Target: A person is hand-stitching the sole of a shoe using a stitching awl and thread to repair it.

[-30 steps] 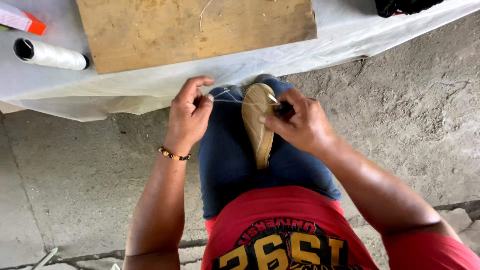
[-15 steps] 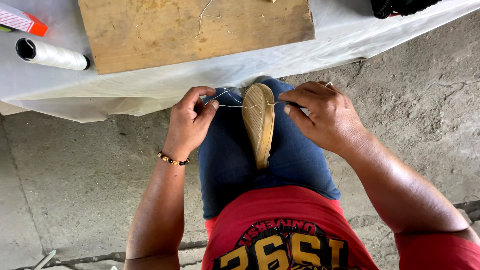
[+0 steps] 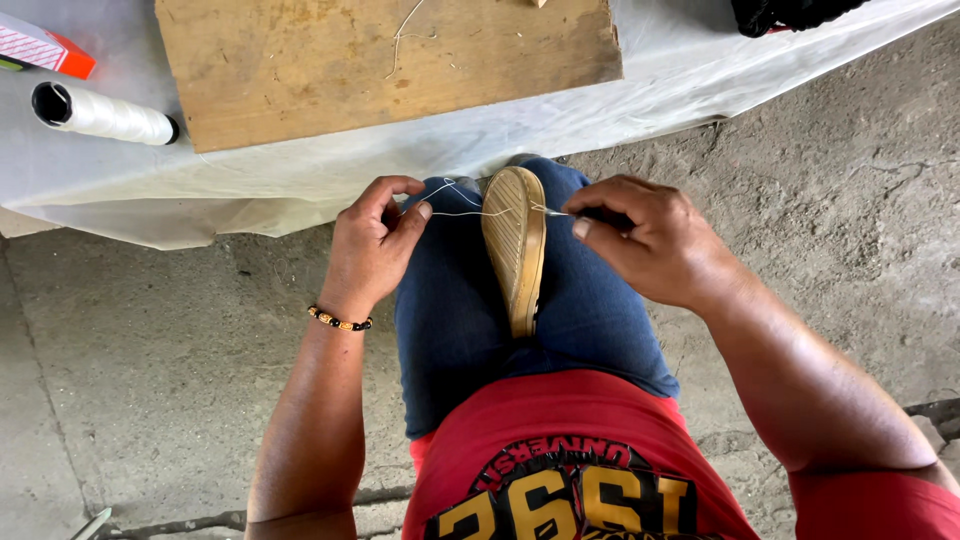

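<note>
A tan shoe sole (image 3: 515,245) stands on edge, clamped between my knees in blue jeans. My left hand (image 3: 372,245), with a beaded bracelet at the wrist, pinches a thin white thread (image 3: 462,211) just left of the sole. The thread runs across the sole's toe end to my right hand (image 3: 648,240), which grips a dark tool at the sole's right side. Most of the tool is hidden by my fingers.
A table under a white sheet (image 3: 300,180) lies ahead, with a wooden board (image 3: 380,60) on it. A spool of white thread (image 3: 100,113) and a red and white box (image 3: 45,50) lie at its left. A black object (image 3: 790,12) sits at the top right. Concrete floor surrounds me.
My right hand has moved to the right, away from the sole, drawing the thread out. The left hand has shifted slightly left and keeps its pinch on the thread.
</note>
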